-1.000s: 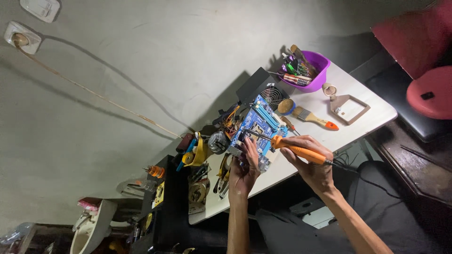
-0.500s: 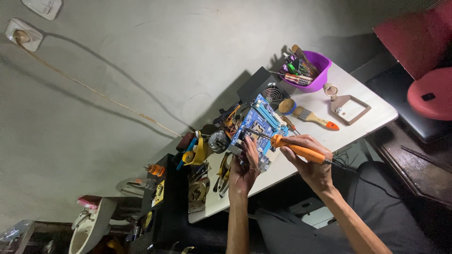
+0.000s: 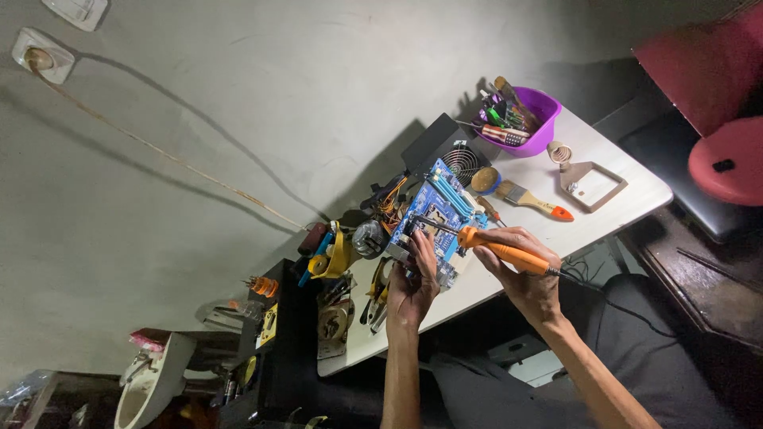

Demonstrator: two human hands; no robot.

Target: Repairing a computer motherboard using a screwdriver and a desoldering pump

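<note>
Barely changed: both hands stay over the blue circuit board [image 3: 435, 213], as a second ago.
Right hand [image 3: 526, 274]: fingers clamped round the orange soldering iron [image 3: 502, 252], tip on the board.
Left hand [image 3: 413, 282]: fingers curled against the board's near edge.
Board: on the white table [image 3: 612, 214], beside the paintbrush [image 3: 534, 200].

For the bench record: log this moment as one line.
right hand: holds orange soldering iron | tip: on blue circuit board | left hand: at board edge
</note>
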